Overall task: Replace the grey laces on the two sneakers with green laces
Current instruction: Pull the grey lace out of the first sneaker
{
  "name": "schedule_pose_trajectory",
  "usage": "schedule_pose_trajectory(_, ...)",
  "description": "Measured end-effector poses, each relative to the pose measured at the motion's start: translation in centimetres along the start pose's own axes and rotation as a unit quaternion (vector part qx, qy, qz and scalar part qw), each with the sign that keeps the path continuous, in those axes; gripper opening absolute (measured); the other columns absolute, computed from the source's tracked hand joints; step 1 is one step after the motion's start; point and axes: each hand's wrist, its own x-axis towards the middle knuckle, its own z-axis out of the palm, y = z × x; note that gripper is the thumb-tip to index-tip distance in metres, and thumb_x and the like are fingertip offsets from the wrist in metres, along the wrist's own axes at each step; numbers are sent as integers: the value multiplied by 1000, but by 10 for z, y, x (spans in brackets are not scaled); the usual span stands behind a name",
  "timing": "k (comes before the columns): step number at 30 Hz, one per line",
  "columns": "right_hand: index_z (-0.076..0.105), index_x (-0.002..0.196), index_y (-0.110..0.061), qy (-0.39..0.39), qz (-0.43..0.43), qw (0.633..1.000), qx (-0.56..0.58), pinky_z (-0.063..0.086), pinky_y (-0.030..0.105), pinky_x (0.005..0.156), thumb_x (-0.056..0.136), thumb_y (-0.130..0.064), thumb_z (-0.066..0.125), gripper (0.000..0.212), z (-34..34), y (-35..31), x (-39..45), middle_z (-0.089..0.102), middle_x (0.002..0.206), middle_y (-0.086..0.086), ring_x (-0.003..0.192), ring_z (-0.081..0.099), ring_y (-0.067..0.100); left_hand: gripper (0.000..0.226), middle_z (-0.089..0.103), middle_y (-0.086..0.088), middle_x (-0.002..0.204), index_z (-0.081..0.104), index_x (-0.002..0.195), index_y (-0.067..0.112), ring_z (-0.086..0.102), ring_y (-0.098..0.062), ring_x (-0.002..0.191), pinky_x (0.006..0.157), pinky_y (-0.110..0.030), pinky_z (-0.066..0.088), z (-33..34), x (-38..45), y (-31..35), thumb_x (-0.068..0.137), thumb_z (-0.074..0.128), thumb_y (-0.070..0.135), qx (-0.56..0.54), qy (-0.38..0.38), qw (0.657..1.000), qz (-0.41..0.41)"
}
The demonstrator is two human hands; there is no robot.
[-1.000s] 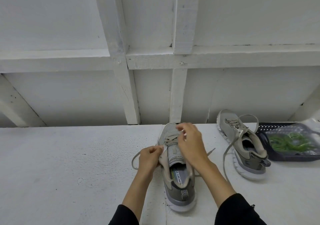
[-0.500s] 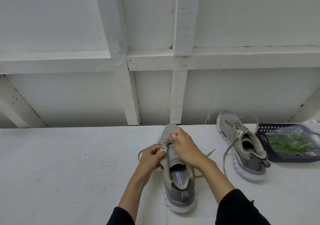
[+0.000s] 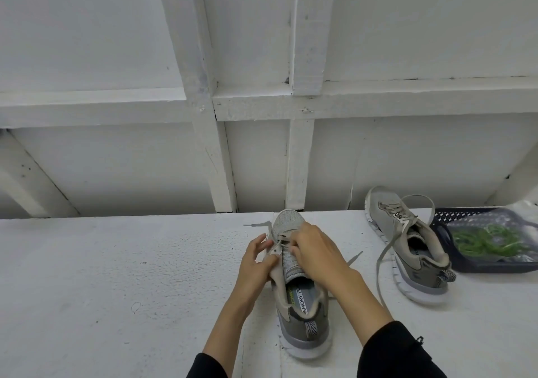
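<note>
Both hands work at the grey lace of the near sneaker.

Black sleeves (image 3: 398, 351) enter from the tabletop's (image 3: 116, 290) near edge. The near sneaker (image 3: 300, 304) stands heel toward the person, toe at the far edge. The left hand (image 3: 256, 264) pinches the eyelet flap on the shoe's left side, its other fingers loosely spread; the right hand (image 3: 316, 256) curls over the tongue, its fingertips gripping the grey lace (image 3: 259, 225) at the lower eyelets. Toward the right, the second sneaker (image 3: 407, 246) lies with its grey lace loose. Just beside it, a dark basket (image 3: 442, 229) at the far right corner holds the green laces (image 3: 483, 242).
</note>
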Motion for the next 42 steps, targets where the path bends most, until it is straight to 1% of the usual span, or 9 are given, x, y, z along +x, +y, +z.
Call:
schedule_pose_trajectory(3, 61, 92, -16, 44, 29, 984, 173, 41, 35, 88, 97, -21, 50, 14, 3, 3, 0, 50, 98, -1, 100, 43, 21, 29, 61, 4, 120, 59, 119, 22, 65, -12, 94, 80, -35, 58, 1, 2, -1, 92, 60, 13, 22, 28, 999, 17)
schedule_pose_trajectory(8, 46, 79, -12, 103, 85, 858, 497, 47, 35, 72, 102, -13, 38, 24, -9, 8, -6, 62, 66, -7, 66, 59, 17, 30, 69, 5, 104, 72, 100, 27, 67, -18, 91, 86, -45, 56, 5, 0, 1, 73, 61, 37, 63, 35, 997, 29)
schedule_pose_trajectory(13, 49, 93, -23, 126, 21, 947, 294, 35, 28, 54, 101, -27, 41, 12, -15, 7, -10, 47, 60, -8, 53, 42, 6, 13, 68, 8, 98, 71, 99, 23, 62, -2, 83, 65, -7, 46, 7, 0, 3, 88, 63, 21, 106, 55, 991, 52)
schedule_pose_trajectory(18, 61, 118, -18, 16, 6, 999, -46, 41, 34, 87, 97, -35, 49, 29, -11, -5, -7, 53, 118, 8, 105, 53, 27, 13, 68, 12, 91, 69, 94, 25, 60, 2, 84, 63, -6, 43, 11, -2, 6, 88, 61, 16, 139, 75, 985, 72)
schedule_pose_trajectory(24, 53, 88, -16, 7, 37, 991, 128, 38, 30, 81, 97, -18, 44, 13, -1, 4, 0, 36, 99, 0, 103, 38, 20, 12, 67, 10, 94, 69, 98, 23, 58, 5, 83, 61, -3, 40, 12, -2, 9, 90, 61, 19, 171, 81, 978, 83)
schedule_pose_trajectory(29, 59, 83, -13, 62, 178, 865, 464, 43, 33, 61, 97, -13, 43, 21, -2, 19, -2, 64, 93, -1, 76, 52, 15, 18, 62, 13, 109, 63, 109, 28, 58, -4, 94, 75, -27, 47, 16, -6, 13, 92, 56, 28, 271, 96, 953, 94)
schedule_pose_trajectory(33, 52, 87, -6, 127, 258, 654, 700, 48, 35, 67, 99, -9, 36, 20, 5, 31, -12, 72, 89, 8, 75, 59, 22, 26, 51, 10, 120, 55, 120, 29, 50, -12, 107, 74, -32, 47, 22, -6, 19, 96, 48, 25, 422, 99, 888, 153)
schedule_pose_trajectory(35, 48, 85, -10, 165, 285, 598, 731, 40, 27, 55, 100, -10, 36, 20, 3, 41, -17, 69, 83, 8, 61, 51, 16, 29, 49, 7, 124, 53, 124, 28, 46, -14, 111, 72, -31, 45, 25, -5, 21, 96, 45, 22, 458, 91, 869, 164)
schedule_pose_trajectory(42, 49, 91, -14, 172, 295, 864, 369, 46, 35, 66, 93, -12, 51, 4, 24, 75, -28, 65, 82, 10, 73, 58, 22, 29, 56, 8, 127, 56, 125, 22, 43, -20, 116, 90, -32, 38, 36, 4, 27, 99, 42, 22, 529, 49, 815, 233)
